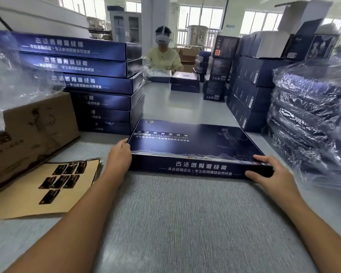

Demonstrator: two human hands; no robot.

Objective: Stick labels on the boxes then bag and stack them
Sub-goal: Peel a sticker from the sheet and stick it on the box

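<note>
A flat dark blue box [193, 142] with white lettering lies on the grey table [173, 213] in front of me. My left hand [119, 154] grips its near left corner, fingers curled over the top edge. My right hand [268, 172] grips its near right corner, thumb on the front face and fingers on the lid. A tan backing sheet [28, 198] with several dark labels [61, 180] lies at the left. A stack of plastic-bagged boxes [311, 119] stands at the right.
A tall stack of unbagged blue boxes [91, 79] stands at the left behind a brown carton [32, 131]. Loose clear plastic bags [10, 79] lie at the far left. More blue cartons [250, 83] line the right. A person [163, 58] works across the table.
</note>
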